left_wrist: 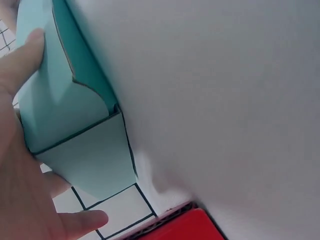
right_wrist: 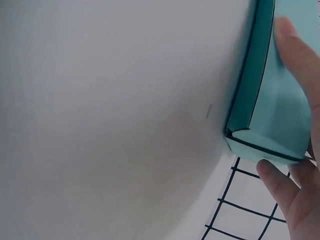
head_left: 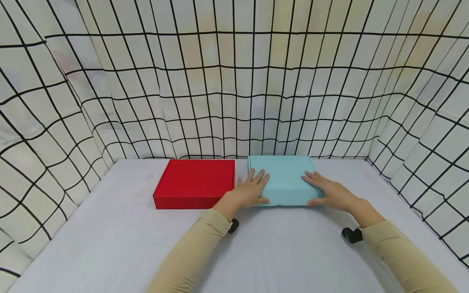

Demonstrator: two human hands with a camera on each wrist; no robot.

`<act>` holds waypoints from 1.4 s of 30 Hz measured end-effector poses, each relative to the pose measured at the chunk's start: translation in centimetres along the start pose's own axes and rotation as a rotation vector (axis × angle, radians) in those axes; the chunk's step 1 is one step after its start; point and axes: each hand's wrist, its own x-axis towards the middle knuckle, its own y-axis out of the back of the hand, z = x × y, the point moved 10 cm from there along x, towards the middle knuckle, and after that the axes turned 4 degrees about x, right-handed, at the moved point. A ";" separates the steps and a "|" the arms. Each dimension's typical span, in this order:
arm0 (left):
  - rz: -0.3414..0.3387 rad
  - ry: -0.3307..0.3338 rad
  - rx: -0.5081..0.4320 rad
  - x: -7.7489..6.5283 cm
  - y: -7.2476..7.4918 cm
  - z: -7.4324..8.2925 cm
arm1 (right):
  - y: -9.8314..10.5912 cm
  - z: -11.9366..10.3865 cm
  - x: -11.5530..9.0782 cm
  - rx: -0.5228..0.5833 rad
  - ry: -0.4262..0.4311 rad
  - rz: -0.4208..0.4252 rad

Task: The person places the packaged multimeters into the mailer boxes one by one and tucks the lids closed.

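A light blue cardboard box (head_left: 283, 175) lies at the back of the table. My left hand (head_left: 250, 191) rests with spread fingers on its left front corner. At its right edge my right hand (head_left: 331, 194) touches it, fingers stretched over the top. In the left wrist view, the left thumb (left_wrist: 31, 56) presses the front flap (left_wrist: 62, 112), whose lower edge stands slightly away from the box. The right wrist view has the right thumb (right_wrist: 295, 45) against the same front flap (right_wrist: 280, 110), with other fingers by the side. The box's inside is hidden.
A red flat box (head_left: 198, 179) lies just left of the blue one, close to my left hand. White cloth covers the table (head_left: 110, 240). Black-lined grid walls (head_left: 234, 81) rise behind and at both sides.
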 end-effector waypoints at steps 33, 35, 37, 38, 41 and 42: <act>-0.021 0.040 0.094 0.6 0.0 0.7 | 1.0 -0.4 -0.1 -0.100 0.034 0.017; -0.015 0.039 0.116 0.7 0.0 0.9 | 1.0 -0.4 0.0 -0.108 0.047 0.032; -0.014 0.040 0.145 0.8 0.1 1.0 | 1.0 -0.4 0.0 -0.117 0.057 0.044; -0.013 0.038 0.162 0.8 0.1 1.0 | 1.0 -0.5 0.0 -0.121 0.062 0.050; -0.005 0.035 0.203 1.0 0.0 1.1 | 1.0 -0.5 0.1 -0.128 0.068 0.068; -0.003 0.035 0.211 1.0 0.0 1.1 | 1.0 -0.4 0.2 -0.130 0.068 0.071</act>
